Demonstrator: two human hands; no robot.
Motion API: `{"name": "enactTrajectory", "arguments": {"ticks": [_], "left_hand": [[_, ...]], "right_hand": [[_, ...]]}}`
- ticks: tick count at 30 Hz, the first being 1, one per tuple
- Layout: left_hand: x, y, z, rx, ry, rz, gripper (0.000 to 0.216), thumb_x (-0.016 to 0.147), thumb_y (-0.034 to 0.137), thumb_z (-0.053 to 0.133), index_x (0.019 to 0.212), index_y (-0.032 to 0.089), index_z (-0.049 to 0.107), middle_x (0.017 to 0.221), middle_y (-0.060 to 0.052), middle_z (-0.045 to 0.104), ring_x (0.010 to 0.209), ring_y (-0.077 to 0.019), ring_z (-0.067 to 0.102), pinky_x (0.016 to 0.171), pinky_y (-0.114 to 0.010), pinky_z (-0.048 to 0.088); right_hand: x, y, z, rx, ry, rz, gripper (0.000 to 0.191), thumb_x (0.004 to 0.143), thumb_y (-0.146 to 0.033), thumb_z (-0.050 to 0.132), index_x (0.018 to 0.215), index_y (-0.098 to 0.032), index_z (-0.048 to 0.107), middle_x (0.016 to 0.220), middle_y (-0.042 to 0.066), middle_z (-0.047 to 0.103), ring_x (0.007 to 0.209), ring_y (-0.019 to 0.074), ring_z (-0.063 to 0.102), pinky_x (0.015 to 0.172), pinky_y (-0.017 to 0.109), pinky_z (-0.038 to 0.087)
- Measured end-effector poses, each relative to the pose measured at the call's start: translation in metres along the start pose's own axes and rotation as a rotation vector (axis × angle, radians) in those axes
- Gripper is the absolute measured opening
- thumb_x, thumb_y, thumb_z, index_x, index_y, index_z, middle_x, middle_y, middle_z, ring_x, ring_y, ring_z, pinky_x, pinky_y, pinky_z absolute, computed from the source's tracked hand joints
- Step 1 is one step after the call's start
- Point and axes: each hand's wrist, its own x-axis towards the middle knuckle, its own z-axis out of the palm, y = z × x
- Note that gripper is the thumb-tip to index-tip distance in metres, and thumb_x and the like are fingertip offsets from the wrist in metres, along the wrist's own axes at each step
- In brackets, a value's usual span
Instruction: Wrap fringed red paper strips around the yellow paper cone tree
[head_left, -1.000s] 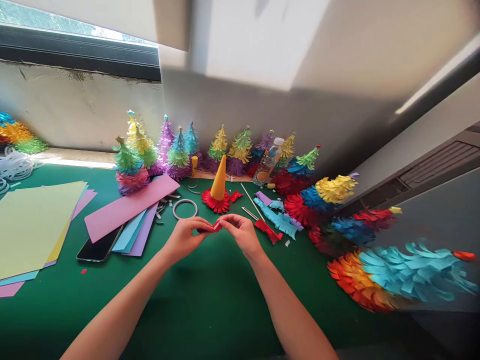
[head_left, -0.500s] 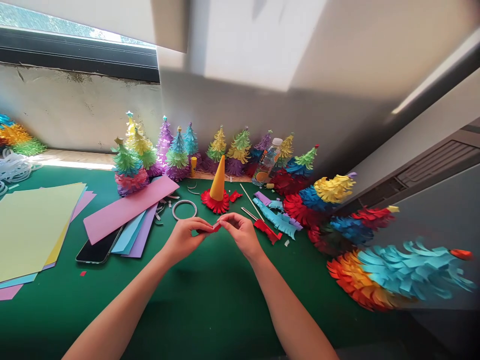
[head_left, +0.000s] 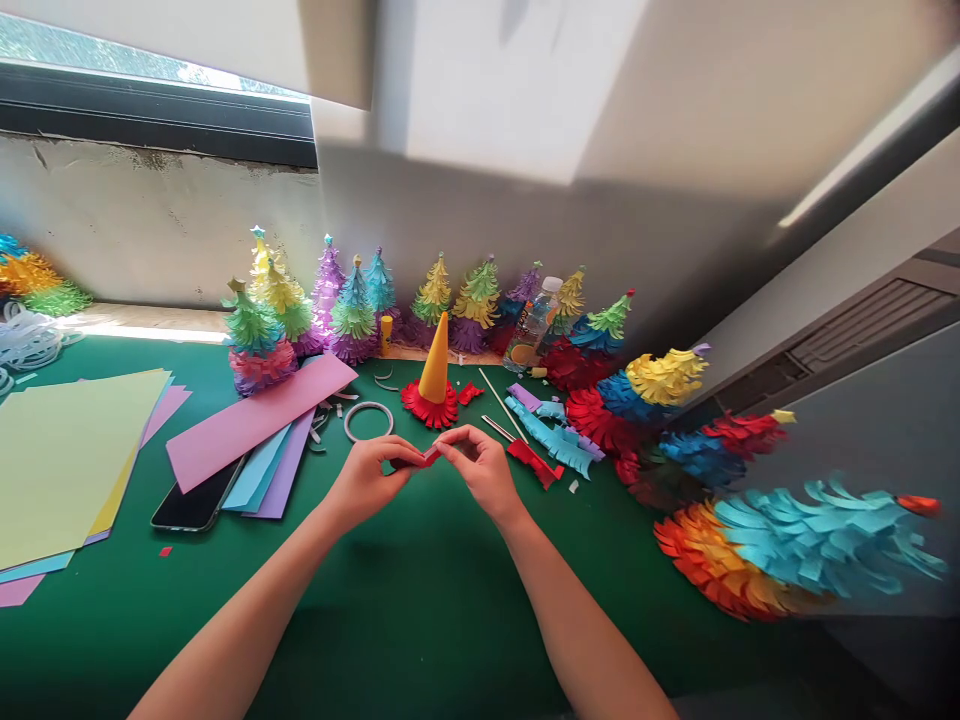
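Note:
Over the green table, my left hand (head_left: 373,477) and my right hand (head_left: 481,472) meet at the fingertips, both closed in a pinch. Between them is a small strip of red paper (head_left: 429,457) with a pale face on top, perhaps tape backing; most of it is hidden by my fingers. Just beyond stands a yellow paper cone (head_left: 434,362) with a fringed red paper ring (head_left: 430,405) round its base. A roll of tape (head_left: 369,422) lies flat, left of the cone. To the right are a red paper scrap (head_left: 535,465) and fringed blue strips (head_left: 553,440).
Pink paper (head_left: 259,408) lies over a phone (head_left: 189,505) at left, near stacked coloured sheets (head_left: 67,460). Fringed paper trees line the back and right, including a large blue-orange one (head_left: 795,545). A plastic bottle (head_left: 531,325) leans among them. A thin stick (head_left: 502,403) lies beside the blue strips.
Both hands keep their pinch on the red paper strip, with only a slight shift at the fingertips. The view has moved very slightly; nothing else has changed place.

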Motion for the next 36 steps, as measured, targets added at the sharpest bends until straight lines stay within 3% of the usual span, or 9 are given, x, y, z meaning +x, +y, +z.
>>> {"name": "enactTrajectory", "arguments": {"ticks": [7,12,17,21,26,36], "left_hand": [[-0.002,0.001,0.005,0.052,0.090,-0.116,0.023,0.074,0.037,0.062,0.068,0.017,0.054,0.065,0.000,0.060,0.061,-0.0119,0.054,0.057,-0.024,0.042],[-0.002,-0.005,0.009,0.026,0.066,-0.102,0.021,0.075,0.035,0.060,0.071,0.018,0.048,0.066,0.003,0.057,0.061,-0.0102,0.051,0.057,-0.022,0.041],[-0.001,-0.003,0.004,-0.006,0.050,-0.132,0.020,0.075,0.036,0.060,0.072,0.018,0.052,0.066,0.002,0.059,0.062,-0.0115,0.054,0.059,-0.023,0.043],[0.002,-0.005,-0.008,-0.070,0.041,-0.213,0.023,0.070,0.038,0.065,0.079,0.017,0.059,0.072,-0.002,0.064,0.067,-0.0150,0.059,0.062,-0.026,0.047],[0.007,-0.012,-0.020,-0.143,0.127,-0.277,0.027,0.067,0.038,0.068,0.083,0.016,0.067,0.078,-0.005,0.067,0.073,-0.0177,0.062,0.064,-0.027,0.047],[0.004,-0.009,-0.022,-0.411,0.086,-0.387,0.029,0.065,0.032,0.070,0.088,0.015,0.073,0.075,-0.007,0.071,0.069,-0.0152,0.060,0.064,-0.026,0.046]], "right_hand": [[-0.005,0.000,0.006,-0.018,-0.003,0.014,0.019,0.073,-0.036,0.068,0.078,-0.020,0.058,0.076,0.002,0.067,0.076,0.0182,0.062,0.077,0.033,0.048],[-0.006,0.001,0.010,0.093,0.017,0.016,0.043,0.070,-0.029,0.071,0.097,-0.026,0.038,0.069,-0.005,0.068,0.073,0.0164,0.065,0.089,0.039,0.044],[-0.005,-0.001,0.010,0.034,0.013,-0.017,0.034,0.075,-0.030,0.065,0.095,-0.025,0.039,0.074,-0.003,0.065,0.078,0.0161,0.063,0.089,0.039,0.043],[0.006,0.002,-0.004,0.094,0.181,-0.058,0.029,0.075,-0.035,0.063,0.091,-0.024,0.042,0.081,0.001,0.062,0.082,0.0176,0.062,0.084,0.036,0.047],[0.019,0.006,-0.026,0.075,0.435,-0.128,0.028,0.073,-0.037,0.061,0.088,-0.023,0.044,0.082,0.002,0.057,0.080,0.0169,0.060,0.080,0.035,0.048],[0.022,0.011,-0.033,-0.001,0.585,-0.151,0.024,0.076,-0.037,0.059,0.089,-0.020,0.048,0.086,0.005,0.059,0.082,0.0186,0.061,0.078,0.036,0.049]]}}
